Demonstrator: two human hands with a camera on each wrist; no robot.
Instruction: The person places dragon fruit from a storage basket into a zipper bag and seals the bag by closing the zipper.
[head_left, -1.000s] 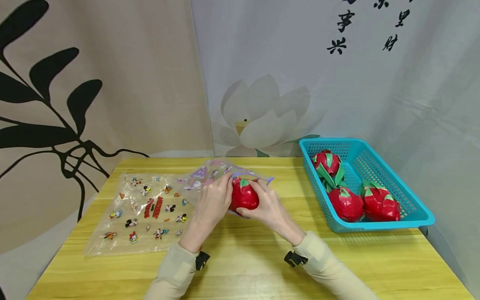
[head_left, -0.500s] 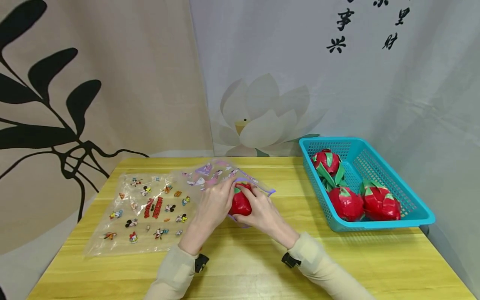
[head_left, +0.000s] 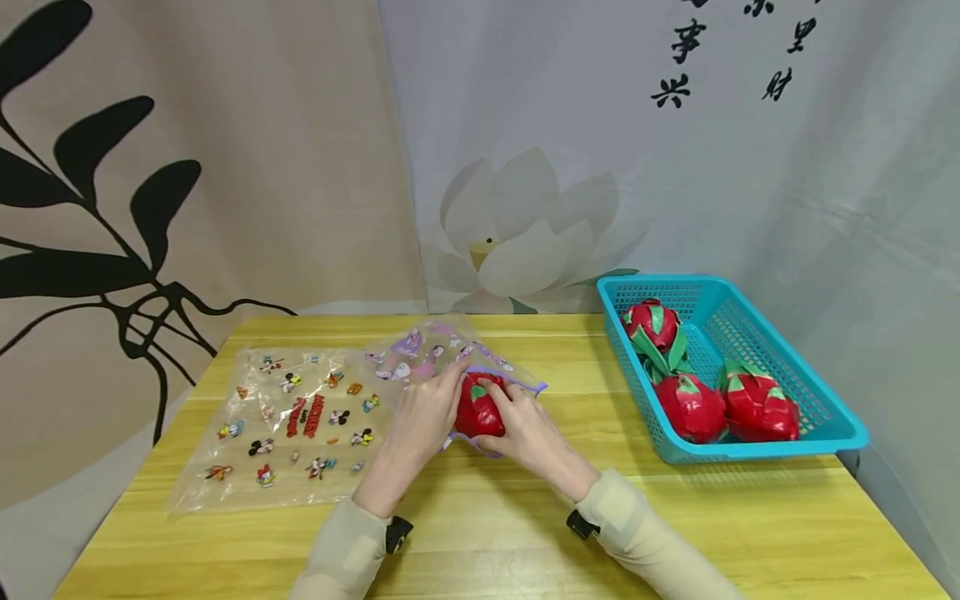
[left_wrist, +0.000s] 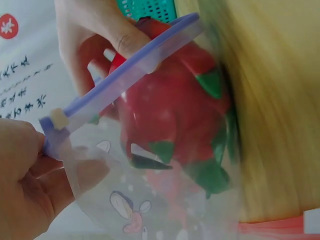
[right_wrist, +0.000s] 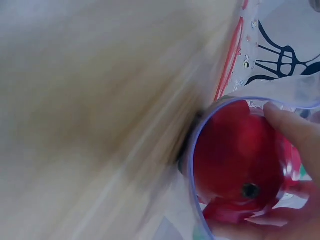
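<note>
On a yellow table [head_left: 495, 533], before lotus-printed cloth [head_left: 540, 208], left grip [head_left: 423, 412] pinching a bag [head_left: 427, 346], right grip [head_left: 531, 429] curled round red fruit [head_left: 478, 408]

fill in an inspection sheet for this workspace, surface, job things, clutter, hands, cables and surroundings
Surface: wood-grain table.
Job's things: red fruit-shaped item within the mouth of the purple-rimmed bag; three similar items in the blue basket at right.
Clutter: flat, clear cartoon-print bag at left.
Hands: left hand grips the purple rim; right hand holds the fruit-shaped item.
Cables: nothing seen.
Surroundings: backdrop printed with plant, lotus and characters.
</note>
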